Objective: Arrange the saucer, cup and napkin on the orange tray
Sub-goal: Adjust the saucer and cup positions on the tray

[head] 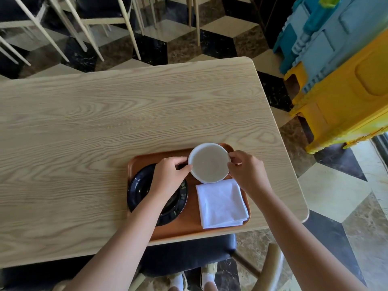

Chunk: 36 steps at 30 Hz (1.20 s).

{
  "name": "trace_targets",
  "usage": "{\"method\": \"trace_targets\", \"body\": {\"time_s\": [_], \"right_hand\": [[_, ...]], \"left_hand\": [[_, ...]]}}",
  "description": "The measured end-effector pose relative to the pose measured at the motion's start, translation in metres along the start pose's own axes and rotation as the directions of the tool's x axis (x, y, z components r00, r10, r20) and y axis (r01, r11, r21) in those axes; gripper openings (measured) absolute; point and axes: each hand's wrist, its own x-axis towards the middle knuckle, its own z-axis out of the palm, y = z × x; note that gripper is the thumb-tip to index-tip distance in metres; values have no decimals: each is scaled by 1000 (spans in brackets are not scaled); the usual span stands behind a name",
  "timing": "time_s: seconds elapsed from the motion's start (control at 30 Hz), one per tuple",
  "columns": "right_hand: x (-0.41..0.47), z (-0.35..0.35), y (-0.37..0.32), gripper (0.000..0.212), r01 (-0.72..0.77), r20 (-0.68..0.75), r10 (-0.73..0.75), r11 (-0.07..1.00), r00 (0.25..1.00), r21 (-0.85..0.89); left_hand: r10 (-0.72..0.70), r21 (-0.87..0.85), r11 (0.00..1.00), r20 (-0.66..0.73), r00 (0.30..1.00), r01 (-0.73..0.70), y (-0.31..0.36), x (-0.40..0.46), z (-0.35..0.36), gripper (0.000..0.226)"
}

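An orange tray point(189, 225) lies at the table's near edge. At its far right corner is a white cup point(209, 163), seen from above. My left hand point(170, 177) pinches the cup's left rim and my right hand point(247, 171) pinches its right rim. A black saucer point(136, 190) rests on the tray's left half, partly hidden under my left wrist. A folded white napkin point(221, 203) lies on the tray's right half, just in front of the cup.
The light wooden table point(105, 122) stretches away to the left and back. A dark-cushioned chair point(189, 255) sits under the near edge. Yellow and blue plastic crates point(340, 80) stand on the floor at right. Chair legs point(130, 28) stand beyond the table.
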Motion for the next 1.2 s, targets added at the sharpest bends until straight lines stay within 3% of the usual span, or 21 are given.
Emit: {"method": "trace_targets", "body": {"time_s": [0.13, 0.2, 0.3, 0.33, 0.4, 0.47, 0.57, 0.7, 1.2], "right_hand": [[-3, 0, 1, 22, 16, 7, -16, 1000, 1000, 12], [-9, -2, 5, 26, 41, -2, -41, 999, 999, 6], [-29, -4, 25, 35, 156, -38, -162, 979, 986, -131], [-39, -3, 37, 39, 228, -25, -238, 951, 971, -207], [-58, 0, 62, 46, 406, 72, -405, 856, 911, -321], [-73, 5, 80, 51, 522, 203, -482, 755, 852, -397], [-82, 10, 89, 48, 568, 266, -504, 685, 821, -455], [-83, 18, 93, 43, 553, 268, -488, 672, 831, -493], [-95, 34, 81, 43, 543, 237, -495, 686, 836, -483]], "left_hand": [[-11, 21, 1000, 7, 1000, 11, -2, 0, 2, 32], [19, 51, 999, -72, 997, -15, -5, -5, 3, 43], [347, 241, 924, -208, 915, -296, -11, -34, 9, 39], [460, 285, 868, -151, 875, -407, -14, -48, 15, 37], [590, 342, 734, 106, 801, -586, -26, -80, 32, 40], [553, 444, 619, 340, 761, -648, -43, -102, 48, 47], [412, 557, 567, 446, 795, -607, -55, -112, 54, 55], [352, 602, 521, 494, 795, -605, -58, -112, 51, 58], [365, 624, 482, 494, 789, -614, -64, -113, 40, 58]]}}
